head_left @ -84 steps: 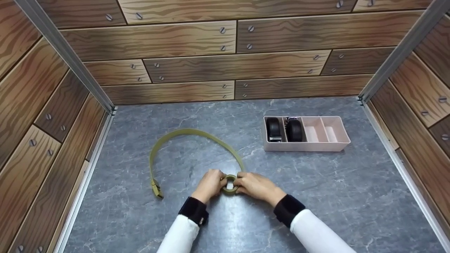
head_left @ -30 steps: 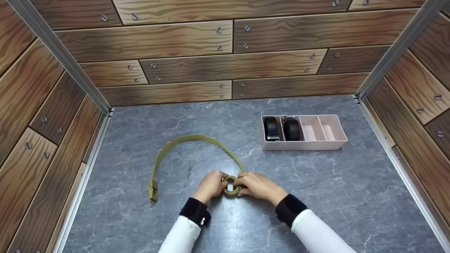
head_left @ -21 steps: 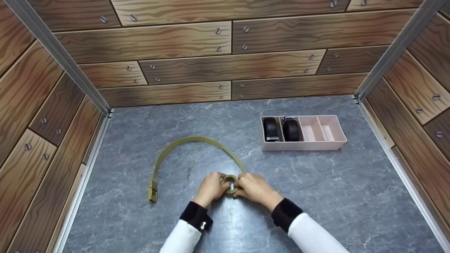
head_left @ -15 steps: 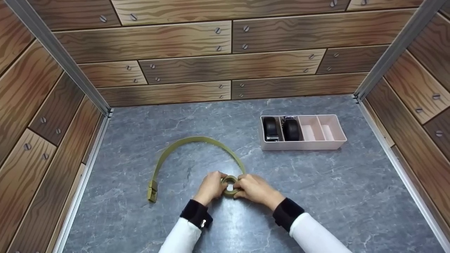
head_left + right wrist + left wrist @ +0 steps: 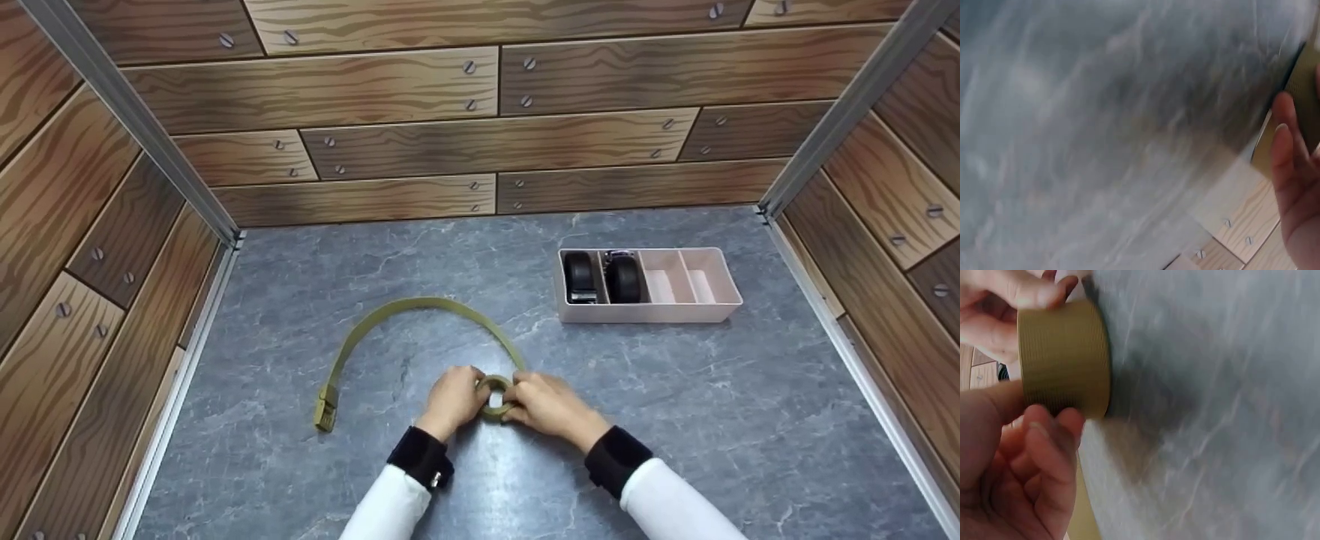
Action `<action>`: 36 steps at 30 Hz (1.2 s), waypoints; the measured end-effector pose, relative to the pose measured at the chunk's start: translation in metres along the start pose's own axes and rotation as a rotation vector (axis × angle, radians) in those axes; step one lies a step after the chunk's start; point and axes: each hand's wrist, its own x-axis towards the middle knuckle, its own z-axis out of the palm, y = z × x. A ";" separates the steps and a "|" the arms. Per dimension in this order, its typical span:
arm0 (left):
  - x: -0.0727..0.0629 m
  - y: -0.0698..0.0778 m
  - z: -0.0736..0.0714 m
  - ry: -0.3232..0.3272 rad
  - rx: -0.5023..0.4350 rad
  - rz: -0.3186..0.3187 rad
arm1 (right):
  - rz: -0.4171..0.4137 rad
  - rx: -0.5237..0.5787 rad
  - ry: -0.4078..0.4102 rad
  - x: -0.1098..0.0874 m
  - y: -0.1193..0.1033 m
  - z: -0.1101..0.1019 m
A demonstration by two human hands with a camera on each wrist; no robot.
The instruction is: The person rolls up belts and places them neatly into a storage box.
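Observation:
An olive-green webbing belt lies on the grey marbled surface, its free length curving in an arc to a buckle at the left. The other end is wound into a round coil that stands on edge between both hands. My left hand pinches the coil's left side, thumb inside the ring. On the right side, my right hand pinches it where the free strap leaves the coil. The left wrist view shows the coil's ribbed outer face with fingers around it. Only a part of the coil shows in the right wrist view.
A pale pink divided box stands at the back right. Two rolled black belts sit in its left compartments, with metal buckles showing. Wood-patterned walls with metal corner posts enclose the surface at the back and sides.
Over the last seconds the strap's arc has shrunk and its top has come nearer the hands. The buckle has turned and shifted slightly left. Both hands stay on the coil.

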 end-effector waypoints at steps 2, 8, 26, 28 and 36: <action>-0.001 0.002 0.002 0.034 -0.041 -0.056 | 0.062 -0.024 0.056 0.000 -0.005 0.005; -0.001 0.004 0.002 0.046 -0.036 -0.052 | 0.118 0.021 0.094 -0.001 -0.013 0.010; 0.006 0.011 0.007 0.091 0.006 -0.087 | 0.107 -0.047 0.166 -0.002 -0.009 0.011; 0.007 0.011 0.006 0.090 0.019 -0.067 | 0.106 -0.018 0.159 -0.002 -0.009 0.011; 0.008 0.008 0.002 0.048 0.083 0.023 | 0.056 0.078 -0.012 -0.003 0.007 -0.006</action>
